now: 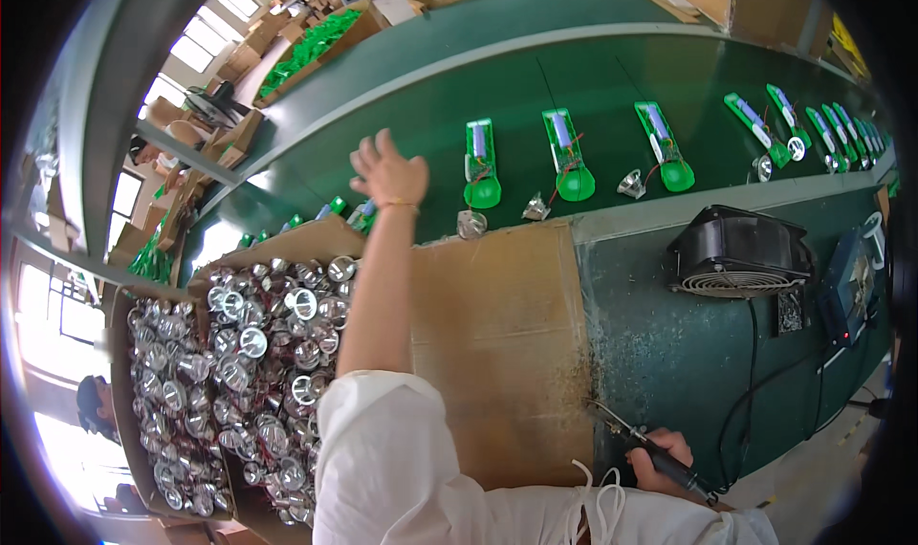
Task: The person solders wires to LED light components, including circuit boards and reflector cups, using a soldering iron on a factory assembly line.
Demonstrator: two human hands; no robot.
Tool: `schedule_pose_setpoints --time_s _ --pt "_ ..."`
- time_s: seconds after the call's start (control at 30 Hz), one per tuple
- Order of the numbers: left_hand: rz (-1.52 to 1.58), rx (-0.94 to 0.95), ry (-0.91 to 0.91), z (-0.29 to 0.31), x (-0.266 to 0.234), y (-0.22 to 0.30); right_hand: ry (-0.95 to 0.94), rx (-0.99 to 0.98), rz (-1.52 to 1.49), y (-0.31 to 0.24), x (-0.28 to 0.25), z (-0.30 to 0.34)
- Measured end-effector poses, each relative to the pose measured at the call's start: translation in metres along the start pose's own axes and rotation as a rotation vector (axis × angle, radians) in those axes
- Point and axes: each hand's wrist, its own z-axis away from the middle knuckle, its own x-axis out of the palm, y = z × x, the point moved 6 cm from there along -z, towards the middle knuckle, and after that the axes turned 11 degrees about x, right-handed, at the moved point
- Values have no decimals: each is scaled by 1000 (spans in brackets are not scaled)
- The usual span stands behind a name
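My left hand (390, 170) reaches forward over the green bench with its fingers spread, holding nothing. To its right lie green plastic lamp housings, the nearest housing (481, 189) apart from the hand. Two more, a middle housing (575, 184) and a right-hand housing (676, 174), lie beyond it. Each shows a pale cylindrical cell and thin wires. Silver reflector cups sit by their near ends: one cup (471, 224), a second cup (535, 207) and a third cup (631, 184). Low at the right, my right hand (662, 459) grips a soldering iron (681, 472), its tip pointing left over the cardboard's edge.
A cardboard box (120, 354) heaped with silver reflectors (273, 435) stands left of my arm. A cardboard sheet (497, 354) covers the bench before me. On the right are a black fan (741, 253), cables and a blue unit (846, 282). More housings (841, 134) line the far right.
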Motion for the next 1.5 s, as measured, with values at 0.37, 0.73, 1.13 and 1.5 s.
schedule_pose_setpoints --time_s 0.37,0.73,1.13,1.5 --pt "4 523 -334 -6 -70 19 5 -15 -61 -3 4 -4" --pt "495 294 -687 268 -107 84 63 91 -238 -27 12 -9" --pt "-330 351 -361 328 -196 -17 44 45 -264 -29 12 -10" --pt "931 -180 -404 333 -193 14 -68 -61 -225 -46 17 11"
